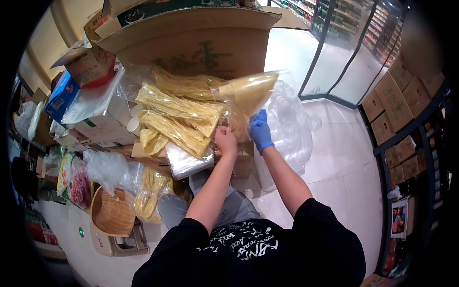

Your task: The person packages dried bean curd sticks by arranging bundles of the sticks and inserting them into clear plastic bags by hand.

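Note:
Between my hands stands a clear plastic bag (251, 91) with flat yellow pieces inside, its upper end tilted to the right. My bare left hand (225, 141) is closed at the bag's lower left, fingers pinched on the plastic. In a blue glove, my right hand (260, 131) grips the bag's lower right side. Long wrinkled yellow sticks that look like dried tofu skin (184, 112) lie in clear wrapping just left of my left hand. Below them is a stack of flat clear plastic bags (189, 160).
A large cardboard box (191, 45) rises behind the dried sticks. Bulky clear plastic bags (289, 129) stand right of my gloved hand. A woven basket (112, 213) rests on a beige stool (119, 244) at lower left. Shelves with boxes (394, 91) line the right.

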### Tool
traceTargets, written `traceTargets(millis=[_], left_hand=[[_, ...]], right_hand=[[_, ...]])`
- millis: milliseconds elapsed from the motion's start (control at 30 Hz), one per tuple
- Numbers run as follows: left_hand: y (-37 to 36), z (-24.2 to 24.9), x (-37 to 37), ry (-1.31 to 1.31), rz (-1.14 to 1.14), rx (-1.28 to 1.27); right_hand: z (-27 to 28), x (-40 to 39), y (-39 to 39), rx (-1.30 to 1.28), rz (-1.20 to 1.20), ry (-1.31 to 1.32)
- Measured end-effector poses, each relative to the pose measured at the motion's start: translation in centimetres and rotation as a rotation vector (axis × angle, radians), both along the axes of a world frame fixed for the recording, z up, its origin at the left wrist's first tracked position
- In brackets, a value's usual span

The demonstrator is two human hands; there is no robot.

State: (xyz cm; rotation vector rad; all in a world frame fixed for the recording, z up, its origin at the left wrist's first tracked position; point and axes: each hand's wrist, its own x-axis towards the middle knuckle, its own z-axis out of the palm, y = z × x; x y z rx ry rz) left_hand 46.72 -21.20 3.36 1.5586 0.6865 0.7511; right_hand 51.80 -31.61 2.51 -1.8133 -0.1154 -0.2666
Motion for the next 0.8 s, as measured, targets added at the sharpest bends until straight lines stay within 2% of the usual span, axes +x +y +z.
traceTargets(millis=[100,167,200,233,300,367,400,433,500,567,600,667,700,767,800], left_hand=[[0.7,0.2,0.1,0.097,0.026,0.063],[1.4,0.1,-0.1,0.173,-0.042,0.15],[1.4,0.1,-0.3,0.179,-0.046,0.147],[1.5,0.1,-0.4,0.171,-0.057,0.173],[1.8,-0.8,-0.2,0.163,-0.067,0.199],[2.4,-3.4,0.5,0.022,-0.111,0.214],[2.4,-3.1,0.4,0.02,-0.109,0.213],[2.3,-2.8,0.3,0.009,-0.113,0.218],[2.4,-3.0,0.6,-0.005,-0.117,0.224],[2.8,-3.8,1.3,0.054,-0.197,-0.016],[2.8,-3.6,1.3,0.051,-0.197,-0.017],[2.6,-2.7,1.2,0.097,-0.177,0.012],[2.6,-3.0,1.4,0.091,-0.176,0.011],[2.8,-3.7,2.0,0.005,-0.236,-0.139],[2.5,-1.9,1.5,-0.008,-0.233,-0.138]], right_hand=[[0.5,0.7,-0.3,-0.072,0.037,0.167],[1.0,0.8,-0.9,-0.26,0.154,0.31],[0.3,1.0,-0.7,-0.261,0.152,0.317],[-1.2,1.6,-0.2,-0.295,0.024,-0.086],[-4.1,3.4,0.2,-0.321,-0.103,-0.49],[-6.5,5.2,0.2,-0.918,-0.204,-0.68],[-5.9,5.2,0.2,-0.919,-0.203,-0.683],[-5.4,5.3,0.2,-0.832,-0.09,-0.484],[-4.5,5.0,0.2,-0.74,0.02,-0.29],[-3.8,4.6,0.1,-0.776,-0.012,-0.381],[-4.6,4.9,0.3,-0.777,-0.013,-0.384],[-6.9,5.8,0.7,-0.729,-0.265,-0.655],[-6.5,5.4,0.5,-0.729,-0.266,-0.661],[-4.2,4.2,-0.1,-0.478,-0.018,-0.464],[-2.6,3.3,-0.4,-0.477,-0.016,-0.477]])
